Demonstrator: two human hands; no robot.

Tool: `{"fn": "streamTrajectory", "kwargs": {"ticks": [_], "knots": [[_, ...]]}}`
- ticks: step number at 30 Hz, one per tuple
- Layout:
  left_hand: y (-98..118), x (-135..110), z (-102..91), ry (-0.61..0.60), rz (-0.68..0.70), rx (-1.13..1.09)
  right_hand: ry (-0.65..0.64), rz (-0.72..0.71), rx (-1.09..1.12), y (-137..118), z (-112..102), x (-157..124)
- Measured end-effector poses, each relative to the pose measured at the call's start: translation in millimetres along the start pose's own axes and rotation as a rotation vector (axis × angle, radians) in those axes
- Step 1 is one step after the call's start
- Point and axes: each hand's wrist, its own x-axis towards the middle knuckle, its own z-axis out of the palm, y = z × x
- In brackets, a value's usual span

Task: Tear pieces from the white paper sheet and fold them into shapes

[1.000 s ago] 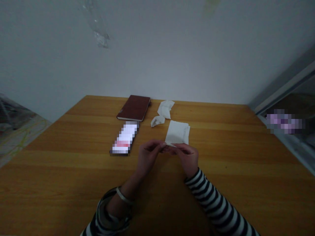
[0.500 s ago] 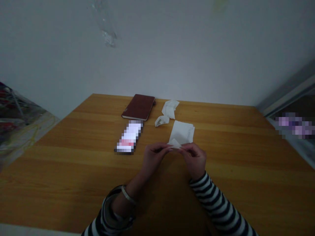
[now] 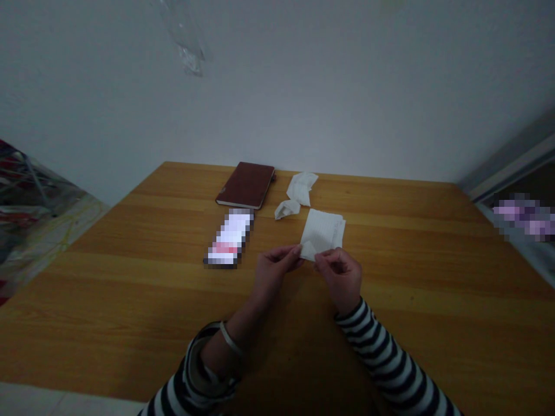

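My left hand (image 3: 275,271) is closed, thumb and fingertips pinching a small folded piece of white paper (image 3: 307,249) with a pointed corner. Just beyond it, a short stack of lined white paper sheets (image 3: 324,225) lies on the wooden table, slightly fanned at its right edge. My right hand (image 3: 342,276) is also closed in a pinch, at the near edge of the sheets. Whatever sits between its fingertips is too small to make out. A gap separates the two hands.
Two crumpled white papers (image 3: 301,188) lie behind the sheets. A brown notebook (image 3: 247,185) rests at the back of the wooden table (image 3: 411,335). A phone (image 3: 229,238) with a lit, blurred screen lies left of my hands. The wall (image 3: 347,86) stands behind the table.
The hands have drawn slightly apart; before, both held the small folded paper between them. More of the lined sheets' near edge now shows. The whole view has shifted slightly.
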Motion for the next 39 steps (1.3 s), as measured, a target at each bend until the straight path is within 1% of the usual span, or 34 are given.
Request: {"fn": "streamTrajectory", "kwargs": {"ticks": [3, 6, 11, 15, 18, 21, 23, 28, 31, 33, 36, 39], "knots": [[0, -1, 0.3, 0.009, -0.015, -0.028, -0.001, 0.004, 0.024, 1, 3, -1], [2, -3, 0.7, 0.003, -0.001, -0.011, 0.001, 0.028, 0.041, 0, 4, -2], [5, -8, 4.5, 0.075, 0.065, 0.071, 0.004, 0.097, 0.070, -4, 7, -1], [5, -10, 6.6, 0.101, 0.076, 0.056, 0.031, 0.120, 0.088, -4, 9, -1], [3, -10, 6.0, 0.097, 0.090, 0.057, 0.052, 0.202, 0.152, -3, 9, 0], [2, -10, 5.3, 0.098, 0.096, 0.047, 0.039, 0.288, 0.229, -2, 9, 0], [1, -9, 5.0, 0.099, 0.087, 0.033, 0.014, 0.292, 0.251, -3, 7, 0], [4, -4, 0.8, 0.133, 0.091, -0.053, 0.008, 0.250, 0.326, -5, -2, 4], [6, -1, -1.5, 0.144, 0.100, -0.061, -0.063, 0.277, 0.278, -5, -5, 6], [7, -3, -0.4, 0.126, 0.090, -0.037, -0.155, 0.284, 0.184, -4, -5, 6], [5, -8, 4.2, 0.039, 0.061, 0.030, -0.278, 0.270, 0.036, -4, -3, 4], [3, -12, 7.7, -0.027, 0.068, 0.092, -0.294, 0.283, -0.054, -5, -1, 2]]}}
